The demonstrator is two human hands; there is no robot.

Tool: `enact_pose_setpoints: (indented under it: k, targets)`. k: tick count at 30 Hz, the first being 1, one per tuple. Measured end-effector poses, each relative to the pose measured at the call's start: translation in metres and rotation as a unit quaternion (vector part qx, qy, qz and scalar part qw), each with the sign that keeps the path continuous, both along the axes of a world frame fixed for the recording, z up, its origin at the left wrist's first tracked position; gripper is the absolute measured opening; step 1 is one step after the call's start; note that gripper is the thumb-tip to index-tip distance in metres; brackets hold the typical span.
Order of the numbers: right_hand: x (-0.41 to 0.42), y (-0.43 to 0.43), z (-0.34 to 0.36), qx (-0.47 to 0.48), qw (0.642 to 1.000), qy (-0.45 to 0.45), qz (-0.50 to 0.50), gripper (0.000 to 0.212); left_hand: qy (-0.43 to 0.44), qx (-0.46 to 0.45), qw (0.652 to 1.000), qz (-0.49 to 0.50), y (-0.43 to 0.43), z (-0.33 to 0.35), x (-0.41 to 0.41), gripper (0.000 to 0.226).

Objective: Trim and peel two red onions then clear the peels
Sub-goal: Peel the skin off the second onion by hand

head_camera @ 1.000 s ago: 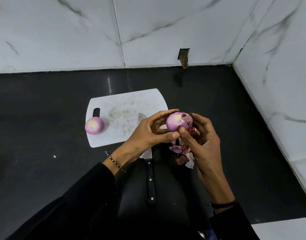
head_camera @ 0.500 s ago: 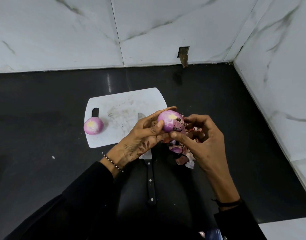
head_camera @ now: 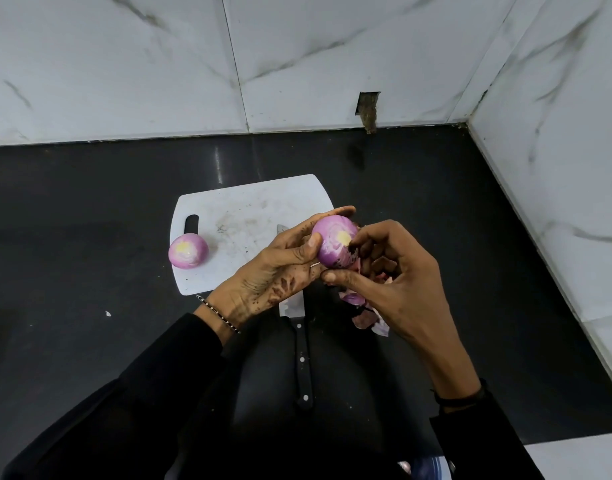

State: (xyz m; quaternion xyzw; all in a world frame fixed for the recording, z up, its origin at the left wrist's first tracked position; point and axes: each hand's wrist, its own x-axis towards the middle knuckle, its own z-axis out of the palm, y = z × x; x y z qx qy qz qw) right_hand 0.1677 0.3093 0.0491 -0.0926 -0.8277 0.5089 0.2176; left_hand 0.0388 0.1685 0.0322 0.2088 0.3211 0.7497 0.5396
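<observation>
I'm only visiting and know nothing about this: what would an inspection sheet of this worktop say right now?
Surface: black counter with a stained white board on it.
Job's things: held onion, mostly peeled, dark skin on its right side; second onion, peeled, at the board's left edge; knife lying from the board towards the person, blade partly hidden under the left hand.
Clutter: peels heaped on the counter below the right hand; white speck left of the board.
Hands: left hand grips the held onion; right hand pinches at its skin.
Cables: nothing seen.
Surroundings: marble tiles; a hole low in the back wall.
</observation>
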Motion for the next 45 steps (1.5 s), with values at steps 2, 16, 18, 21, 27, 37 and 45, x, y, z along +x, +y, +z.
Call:
enact_pose_setpoints:
  k: [2, 16, 18, 21, 27, 37, 45]
  targets:
    - [-0.001, 0.001, -0.001, 0.016, 1.0, -0.006, 0.002, 0.047, 0.023, -0.011, 1.0, -0.002, 0.001, 0.0, -0.002, 0.09]
    - [-0.002, -0.005, -0.002, -0.037, 0.999, -0.034, -0.002, 0.046, 0.04, -0.042, 0.998, -0.008, -0.002, -0.005, -0.009, 0.093]
    - [-0.002, -0.006, -0.002, -0.029, 0.999, -0.029, 0.004, 0.047, 0.043, -0.036, 0.998, -0.014, -0.003, -0.006, -0.011, 0.09]
    - [-0.002, -0.006, -0.002, -0.008, 1.0, -0.021, 0.012, 0.046, 0.045, -0.026, 0.998, -0.022, -0.003, -0.005, -0.011, 0.085]
    - [-0.003, -0.004, -0.002, 0.039, 0.999, -0.017, 0.014, 0.043, 0.037, -0.039, 0.998, -0.019, -0.004, -0.004, -0.01, 0.088]
    - [-0.008, -0.013, -0.002, 0.065, 0.998, -0.004, 0.003, 0.033, 0.019, -0.048, 0.999, -0.013, -0.007, -0.004, -0.013, 0.09]
    - [-0.011, -0.013, 0.001, 0.004, 1.0, -0.015, 0.011, 0.047, 0.023, -0.043, 0.999, -0.01, -0.011, -0.004, -0.016, 0.089]
